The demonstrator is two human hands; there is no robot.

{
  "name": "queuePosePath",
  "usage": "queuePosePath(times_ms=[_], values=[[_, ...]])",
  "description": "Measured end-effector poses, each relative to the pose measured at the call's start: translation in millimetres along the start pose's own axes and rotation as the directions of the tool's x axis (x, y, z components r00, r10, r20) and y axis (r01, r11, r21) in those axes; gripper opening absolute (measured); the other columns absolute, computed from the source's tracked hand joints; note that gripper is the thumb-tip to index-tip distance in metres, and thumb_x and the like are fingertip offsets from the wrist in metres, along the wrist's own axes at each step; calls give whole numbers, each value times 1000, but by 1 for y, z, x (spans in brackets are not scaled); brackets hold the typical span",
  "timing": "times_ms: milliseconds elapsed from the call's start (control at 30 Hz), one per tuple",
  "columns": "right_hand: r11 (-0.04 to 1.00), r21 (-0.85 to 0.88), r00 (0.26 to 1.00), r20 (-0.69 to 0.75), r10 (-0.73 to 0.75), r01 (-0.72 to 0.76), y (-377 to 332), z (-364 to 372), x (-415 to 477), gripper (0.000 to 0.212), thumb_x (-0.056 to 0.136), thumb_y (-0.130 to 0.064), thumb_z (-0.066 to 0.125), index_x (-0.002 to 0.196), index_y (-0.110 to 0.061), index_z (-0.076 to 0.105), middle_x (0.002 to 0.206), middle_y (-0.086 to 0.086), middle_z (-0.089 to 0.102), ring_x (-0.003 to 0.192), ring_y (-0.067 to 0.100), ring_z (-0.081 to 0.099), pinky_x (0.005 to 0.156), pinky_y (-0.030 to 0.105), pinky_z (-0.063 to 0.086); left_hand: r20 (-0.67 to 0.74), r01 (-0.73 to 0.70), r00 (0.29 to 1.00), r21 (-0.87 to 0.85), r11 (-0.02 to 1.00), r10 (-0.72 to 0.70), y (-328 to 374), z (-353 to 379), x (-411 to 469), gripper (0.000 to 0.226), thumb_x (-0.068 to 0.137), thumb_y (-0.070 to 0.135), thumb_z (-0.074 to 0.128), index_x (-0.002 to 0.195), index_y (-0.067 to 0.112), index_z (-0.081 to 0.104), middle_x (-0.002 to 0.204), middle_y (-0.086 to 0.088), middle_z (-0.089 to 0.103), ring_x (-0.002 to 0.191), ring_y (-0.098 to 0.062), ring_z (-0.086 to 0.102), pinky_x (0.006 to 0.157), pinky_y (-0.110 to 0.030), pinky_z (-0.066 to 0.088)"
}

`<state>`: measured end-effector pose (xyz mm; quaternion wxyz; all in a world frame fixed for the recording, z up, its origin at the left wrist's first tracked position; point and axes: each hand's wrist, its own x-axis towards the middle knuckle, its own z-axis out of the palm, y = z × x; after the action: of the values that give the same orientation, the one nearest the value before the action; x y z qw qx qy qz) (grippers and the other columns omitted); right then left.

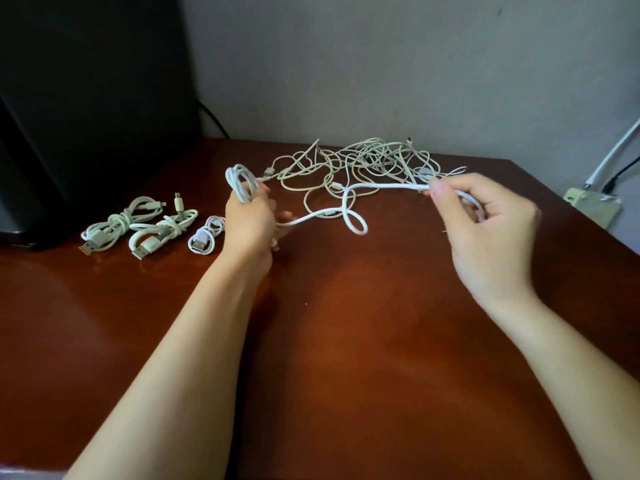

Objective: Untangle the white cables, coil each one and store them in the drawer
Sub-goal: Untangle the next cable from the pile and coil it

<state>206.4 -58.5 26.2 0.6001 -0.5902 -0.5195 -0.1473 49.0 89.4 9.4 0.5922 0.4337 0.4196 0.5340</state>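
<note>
White cable [381,185] runs slack between the two hands, and one loose loop of it lies on the brown desk [346,341]. The left hand [247,216] grips a small coil [239,181] of it. The right hand [485,220] pinches the free length between thumb and forefinger. More of it seems to curl under that palm, though this is hard to make out. I judge it light, limp and fairly smooth, so it would likely slide through a loose pinch and spring out of its coil unless held firmly. It is best taken close to the coil and fed in short lengths. The tangle [363,164] lies behind, near the wall. Three wound bundles [162,230] sit to the left. No drawer shows.
</note>
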Motion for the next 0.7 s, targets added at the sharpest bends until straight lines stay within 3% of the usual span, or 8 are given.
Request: queuePosePath(times_ms=[67, 200, 300, 400, 533, 633, 700], values=[[974, -212, 996, -10, -84, 80, 9, -1, 1, 18, 89, -22, 63, 75, -13, 69, 51, 3, 38, 56, 9, 34, 57, 20, 27, 93, 141, 988, -228, 963, -123, 6, 2, -5, 26, 104, 12, 35, 79, 16, 45, 62, 1, 37, 40, -7, 42, 45, -21, 49], [900, -422, 993, 72, -91, 113, 17, -2, 3, 14, 86, -22, 64, 78, -15, 72, 63, -2, 49, 69, 18, 46, 60, 25, 28, 193, 257, 962, -393, 883, -194, 13, 3, -9, 25, 102, 8, 36, 80, 12, 47, 57, 1, 34, 34, -5, 32, 37, -14, 35], [868, -489, 984, 176, 6, 82, 21, -1, 1, 8, 85, -16, 66, 83, -17, 73, 79, -5, 53, 85, 23, 52, 66, 27, 31, 245, 279, 949, -357, 892, -199, 13, 4, -13, 19, 102, 10, 39, 86, 12, 50, 61, 1, 33, 37, -5, 32, 38, -15, 36], [851, -511, 949, 312, 50, 123, 23, 1, -2, 11, 86, -14, 64, 91, -16, 72, 87, 1, 59, 90, 28, 53, 81, 32, 36, 312, 262, 935, -291, 920, -168, 11, 9, -19, 17, 102, 11, 41, 89, 13, 52, 63, 1, 32, 39, -5, 33, 39, -15, 36], [841, -478, 879, 477, 6, 254, 18, 6, -7, 39, 84, -6, 59, 120, -20, 63, 89, 0, 60, 87, 27, 53, 83, 42, 45, 381, 229, 916, -232, 945, -129, 13, 12, -26, 18, 101, 12, 42, 89, 13, 55, 62, 2, 33, 42, -4, 31, 39, -15, 36], [860, -404, 804, 594, -12, 311, 13, 7, -9, 67, 84, 1, 55, 142, -30, 42, 102, -2, 56, 92, 21, 51, 86, 33, 40, 391, 235, 908, -190, 953, -147, 12, 13, -28, 21, 102, 13, 40, 89, 13, 55, 62, 2, 34, 41, -4, 32, 39, -15, 36], [862, -333, 758, 646, -87, 383, 11, 8, -11, 76, 81, 9, 54, 144, -31, 38, 110, -3, 54, 95, 20, 50, 85, 22, 36, 389, 243, 906, -160, 957, -166, 11, 14, -28, 22, 103, 14, 39, 88, 13, 55, 62, 2, 34, 41, -4, 32, 38, -15, 36]])
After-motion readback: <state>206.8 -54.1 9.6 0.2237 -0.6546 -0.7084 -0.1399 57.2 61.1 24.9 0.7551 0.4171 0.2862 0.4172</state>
